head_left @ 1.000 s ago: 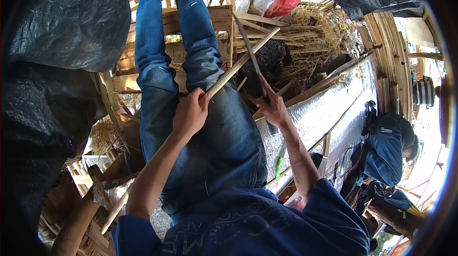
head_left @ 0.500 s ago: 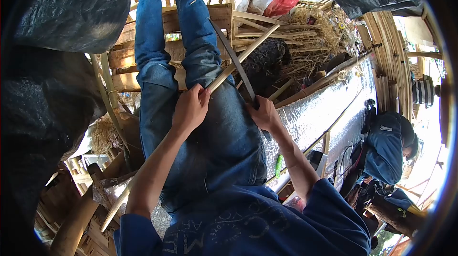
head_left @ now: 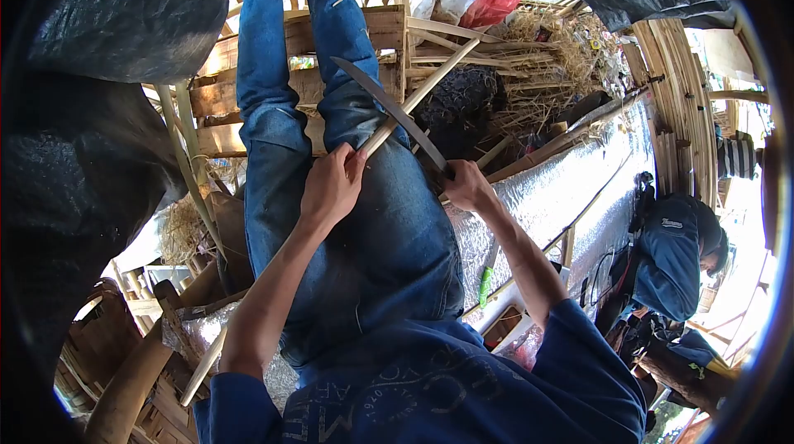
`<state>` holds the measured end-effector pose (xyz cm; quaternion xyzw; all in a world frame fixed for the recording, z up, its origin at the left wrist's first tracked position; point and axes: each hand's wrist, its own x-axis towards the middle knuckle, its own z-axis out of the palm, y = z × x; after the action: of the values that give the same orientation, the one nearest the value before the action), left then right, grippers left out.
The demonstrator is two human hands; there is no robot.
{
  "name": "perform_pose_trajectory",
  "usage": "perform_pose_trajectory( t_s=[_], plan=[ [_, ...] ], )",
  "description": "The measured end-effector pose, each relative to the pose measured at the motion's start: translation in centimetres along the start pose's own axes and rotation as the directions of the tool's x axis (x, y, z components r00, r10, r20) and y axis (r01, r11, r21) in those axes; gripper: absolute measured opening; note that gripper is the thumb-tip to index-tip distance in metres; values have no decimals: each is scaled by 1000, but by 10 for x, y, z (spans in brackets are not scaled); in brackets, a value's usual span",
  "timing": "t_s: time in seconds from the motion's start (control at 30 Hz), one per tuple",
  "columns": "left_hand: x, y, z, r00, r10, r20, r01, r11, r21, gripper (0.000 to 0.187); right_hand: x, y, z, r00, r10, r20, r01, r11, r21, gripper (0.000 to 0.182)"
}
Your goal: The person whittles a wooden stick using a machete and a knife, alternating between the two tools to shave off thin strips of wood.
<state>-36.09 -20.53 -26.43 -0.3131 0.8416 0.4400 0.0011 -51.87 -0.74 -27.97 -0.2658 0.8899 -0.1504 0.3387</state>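
My left hand (head_left: 335, 185) is closed round a pale split bamboo strip (head_left: 422, 91), which slants up to the right over my jeans; its lower end shows beyond my left forearm. In my right hand (head_left: 468, 186) is the dark handle of a long curved knife (head_left: 389, 103). The blade points up to the left and crosses the strip above my left hand. Whether the edge touches the strip I cannot tell. Both hands are over my thighs.
Silver foil sheeting (head_left: 538, 188) lies on the right, with a green-handled tool (head_left: 485, 287) on it. A person in a dark jacket (head_left: 666, 254) bends over at the right. Straw (head_left: 562, 72) and split bamboo are beyond my knees. Black sheeting (head_left: 83, 171) hangs at the left.
The knife has tilted further left, its tip lower and its handle slightly to the right with my right hand. The bamboo strip has shifted slightly; my left hand has barely moved.
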Motion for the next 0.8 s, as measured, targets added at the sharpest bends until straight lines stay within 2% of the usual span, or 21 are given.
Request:
perform_pose_trajectory(
  t_s=[0.3, 0.37, 0.43, 0.47, 0.5, 0.57, 0.63, 0.7, 0.73, 0.8],
  plan=[
    [1, -4, 3, 998, 52, -38, -53, 998, -21, 30, 44, 22, -16, 996, -87, 22, 90, 984, -155, 33],
    [0, -5, 1, 997, 69, -45, -71, 997, -27, 30, 64, 35, -24, 997, 40, -69, -42, 999, -18, 31],
    [-4, -3, -4, 995, 90, -35, -90, 996, -4, 30, 81, 32, -51, 956, 286, -66, -274, 951, 143, 36],
    [-3, -5, -2, 995, 97, -34, -97, 995, -1, 30, 87, 35, -60, 973, 212, -94, -199, 972, 125, 35],
    [-1, -8, 2, 994, 94, -50, -94, 996, 1, 29, 90, 38, -62, 972, 211, -101, -197, 972, 127, 35],
    [2, -7, 3, 994, 87, -63, -88, 996, -4, 29, 84, 37, -65, 988, 154, 3, -153, 986, 70, 33],
    [2, -1, -2, 999, 40, -14, -40, 999, -33, 30, 58, 14, -55, 975, 140, 174, -160, 981, 111, 28],
    [3, -2, -1, 999, 47, -17, -47, 998, -38, 30, 33, -4, -39, 972, -28, 234, 43, 997, -62, 27],
    [2, -3, -1, 998, 53, -21, -54, 998, -40, 31, 33, -4, -38, 971, -26, 238, 41, 998, -56, 27],
    [1, -1, -2, 999, 46, -7, -46, 998, -38, 31, 35, -4, -33, 981, -53, 184, 82, 984, -157, 29]
  ],
)
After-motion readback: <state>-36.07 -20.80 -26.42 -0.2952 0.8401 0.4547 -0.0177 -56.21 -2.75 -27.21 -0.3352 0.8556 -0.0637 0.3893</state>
